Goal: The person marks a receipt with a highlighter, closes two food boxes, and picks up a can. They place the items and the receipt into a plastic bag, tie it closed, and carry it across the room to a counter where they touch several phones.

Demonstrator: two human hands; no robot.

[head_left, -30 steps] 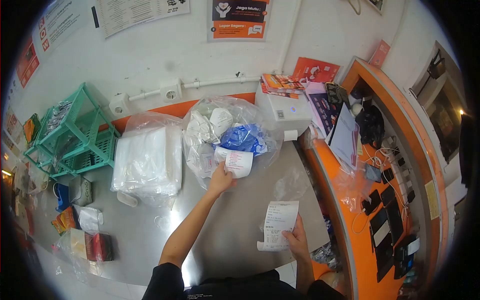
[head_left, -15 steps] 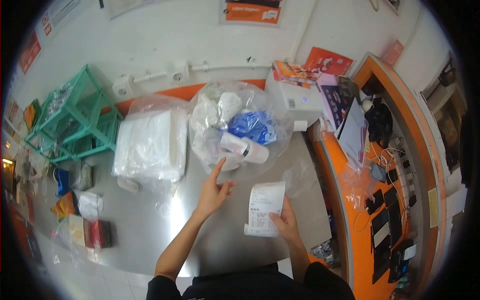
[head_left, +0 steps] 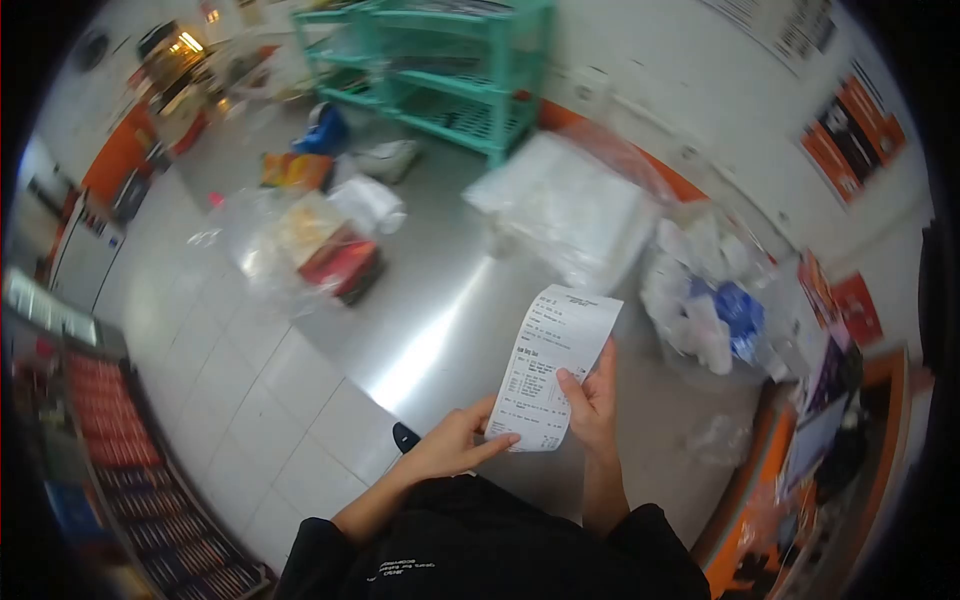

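Observation:
A long white printed receipt is held up over the metal table, its text facing me. My left hand pinches its lower left corner, thumb on the front and fingers behind. On the right edge my right hand grips it, the thumb lying across the print. Beyond the receipt lies a stack of white plastic bags in clear wrapping. To its right is a large clear bag holding white items and a blue bundle.
A green plastic rack stands at the table's back. Red and cream boxes in clear plastic lie on the left of the metal table. Packed crates stand on the tiled floor. An orange shelf unit is at the right.
The view has swung left, bringing the floor and crates into sight. My left hand, earlier free with a finger pointing, has come to the receipt and taken hold of its lower corner.

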